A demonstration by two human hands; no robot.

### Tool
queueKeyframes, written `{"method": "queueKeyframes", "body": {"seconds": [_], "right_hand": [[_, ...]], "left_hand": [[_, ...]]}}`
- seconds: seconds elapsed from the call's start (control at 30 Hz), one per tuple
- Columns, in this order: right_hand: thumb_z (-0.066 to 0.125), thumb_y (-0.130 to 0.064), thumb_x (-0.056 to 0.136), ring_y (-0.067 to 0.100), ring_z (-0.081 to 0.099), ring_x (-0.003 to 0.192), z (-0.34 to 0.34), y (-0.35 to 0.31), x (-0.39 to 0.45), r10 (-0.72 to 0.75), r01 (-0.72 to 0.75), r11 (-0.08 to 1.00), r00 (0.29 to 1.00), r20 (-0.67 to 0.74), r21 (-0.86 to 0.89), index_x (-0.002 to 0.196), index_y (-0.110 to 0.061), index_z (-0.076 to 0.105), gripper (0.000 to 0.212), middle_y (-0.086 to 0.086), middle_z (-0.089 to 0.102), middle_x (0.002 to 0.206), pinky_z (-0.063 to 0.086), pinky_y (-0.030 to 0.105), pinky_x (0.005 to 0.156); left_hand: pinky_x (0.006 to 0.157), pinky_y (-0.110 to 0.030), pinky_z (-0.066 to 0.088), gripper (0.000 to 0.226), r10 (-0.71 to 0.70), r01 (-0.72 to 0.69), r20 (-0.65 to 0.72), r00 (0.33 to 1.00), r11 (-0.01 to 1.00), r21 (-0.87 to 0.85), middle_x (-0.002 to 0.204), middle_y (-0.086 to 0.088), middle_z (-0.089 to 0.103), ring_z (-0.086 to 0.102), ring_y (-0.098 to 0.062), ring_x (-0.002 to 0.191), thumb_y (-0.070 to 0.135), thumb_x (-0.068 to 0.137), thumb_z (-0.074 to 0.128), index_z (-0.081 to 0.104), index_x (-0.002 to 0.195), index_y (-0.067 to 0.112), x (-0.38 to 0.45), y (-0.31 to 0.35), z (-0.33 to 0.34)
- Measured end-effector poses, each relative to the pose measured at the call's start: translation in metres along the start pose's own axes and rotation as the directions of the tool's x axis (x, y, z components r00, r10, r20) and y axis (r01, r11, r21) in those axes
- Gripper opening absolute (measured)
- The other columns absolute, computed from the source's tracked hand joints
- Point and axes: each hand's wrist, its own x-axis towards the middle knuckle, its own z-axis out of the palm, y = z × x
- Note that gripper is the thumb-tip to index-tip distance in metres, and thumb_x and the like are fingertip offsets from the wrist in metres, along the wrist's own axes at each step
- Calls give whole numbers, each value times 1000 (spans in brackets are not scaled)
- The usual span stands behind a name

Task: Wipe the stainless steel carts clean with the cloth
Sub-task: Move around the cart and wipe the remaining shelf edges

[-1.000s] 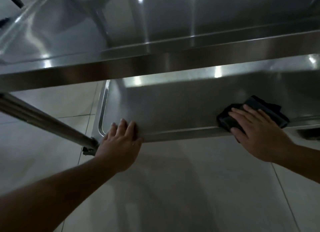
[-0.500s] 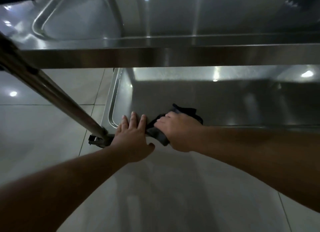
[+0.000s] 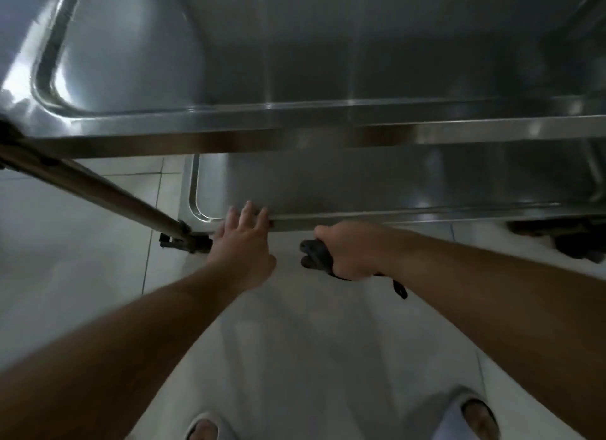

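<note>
A stainless steel cart fills the upper half of the view, its upper shelf point(image 3: 295, 124) above its lower shelf point(image 3: 328, 183). My left hand point(image 3: 244, 239) rests with straight fingers on the front rim of the lower shelf near its left corner. My right hand point(image 3: 347, 252) grips a dark cloth point(image 3: 313, 254) bunched in its fist, just in front of the shelf's front edge and off the steel. A loose end of the cloth hangs under my wrist.
A slanted steel leg point(image 3: 98, 190) runs from the upper left down to a caster bracket point(image 3: 183, 241) beside my left hand. Another dark caster point(image 3: 564, 239) sits at the right. White floor tiles lie below, with my slippered feet point(image 3: 203, 429) at the bottom edge.
My right hand wiped the cloth leftward along the lower shelf, then pulled it off the front edge, bunched in the fist. The view tilted down; my left hand stayed on the rim.
</note>
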Motion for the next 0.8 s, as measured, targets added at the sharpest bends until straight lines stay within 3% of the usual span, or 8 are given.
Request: {"method": "queueKeyframes", "body": {"seconds": [0.07,0.13,0.3,0.5,0.6,0.8], "right_hand": [[57,-40,100,27,56,85,5,7,-22,40,-43,995,999,33,90,103,-27,52,15,-2,54,92,40,34,64],[59,-32,98,27,55,89,6,9,-43,81,-97,984,991,110,148,102,-28,53,9,-2,53,92,34,32,60],[60,-21,95,24,56,88,7,7,-109,202,-249,921,963,180,299,110,-25,56,15,0,56,95,38,34,64],[59,-30,101,21,53,79,-17,-11,-213,228,-289,903,950,214,318,108,-19,54,13,8,61,97,37,34,63],[59,-28,101,27,57,86,-47,-26,-270,256,-317,879,944,206,356,115,-12,58,20,13,66,104,39,33,70],[58,-36,102,21,58,88,-128,-58,-371,283,-379,815,921,269,438,119,-15,60,27,6,64,102,41,28,65]], "left_hand": [[125,-57,25,92,86,-86,11,996,995,-59,177,0,2,9,-33,162,39,95,68,12,167,34,-27,18,-2],[121,-51,34,83,157,-149,81,984,984,-101,175,1,13,22,-30,159,39,96,67,21,166,30,-55,34,-7],[114,-47,44,71,131,-115,299,945,991,-72,167,-3,29,38,-30,149,38,98,60,34,162,22,-124,64,-31],[111,-45,44,64,78,-27,415,906,991,-128,162,-4,37,41,-29,145,33,99,57,39,158,18,-217,94,-92],[111,-44,44,62,85,-18,445,891,988,-151,162,-3,37,40,-28,145,31,99,54,40,157,17,-265,107,-134],[114,-49,43,66,62,-19,489,870,996,-92,163,-2,33,40,-28,144,34,99,53,34,160,21,-333,145,-238]]}}
